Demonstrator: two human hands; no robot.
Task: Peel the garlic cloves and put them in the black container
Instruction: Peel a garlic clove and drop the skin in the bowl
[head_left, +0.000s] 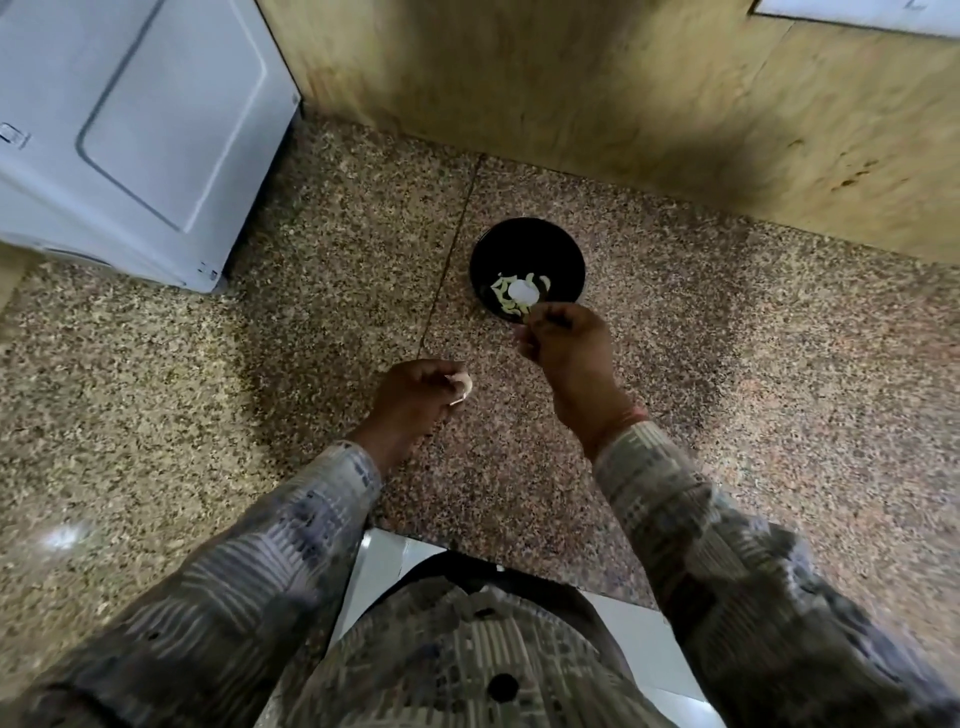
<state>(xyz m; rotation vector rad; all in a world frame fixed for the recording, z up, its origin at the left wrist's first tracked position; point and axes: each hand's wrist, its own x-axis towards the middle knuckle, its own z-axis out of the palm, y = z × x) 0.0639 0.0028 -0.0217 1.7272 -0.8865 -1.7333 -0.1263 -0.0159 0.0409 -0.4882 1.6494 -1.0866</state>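
- Risk: right hand (558, 338) pinches a pale clove (522, 294) over the black container's (524, 243) near rim; it could fall on the tabletop (311, 338).
- Left hand (413, 397) grips a second clove (462, 387).

Left hand (415, 395) grips garlic clove (461, 387); right hand (566, 348) at rim of black container (524, 244), peeled cloves (501, 301) inside.

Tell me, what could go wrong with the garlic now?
1. The clove at the right hand's fingertips is over the container's near edge, not its middle. If let go here, it might bounce out onto the counter.
2. The left hand pinches more garlic over bare counter, and it could slip and drop.
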